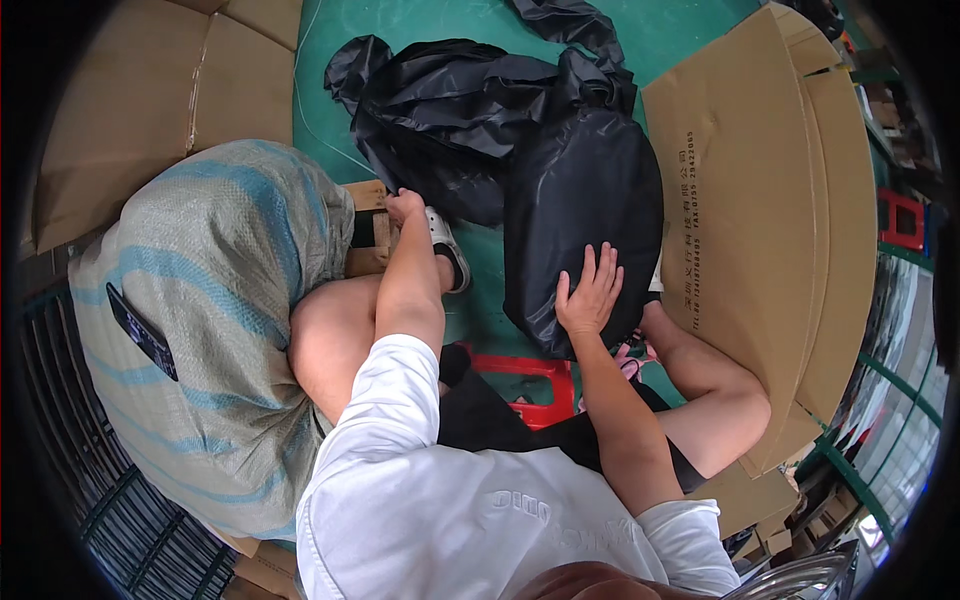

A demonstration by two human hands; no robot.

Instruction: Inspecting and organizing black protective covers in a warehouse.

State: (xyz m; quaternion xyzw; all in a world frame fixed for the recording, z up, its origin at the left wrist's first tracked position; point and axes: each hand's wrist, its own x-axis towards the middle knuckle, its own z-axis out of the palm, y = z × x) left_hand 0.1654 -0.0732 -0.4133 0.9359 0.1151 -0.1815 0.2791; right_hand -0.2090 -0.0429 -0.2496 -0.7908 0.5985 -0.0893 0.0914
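Green floor; bag under fingers (right)

Sat low, knees spread, forearms coming in from the lower edge. Left arm stretched straight forward past the left knee, left hand curled, knuckles up, fingers hidden from view. Right arm bent at the elbow, right hand laid flat, palm down, fingers spread and pointing forward.
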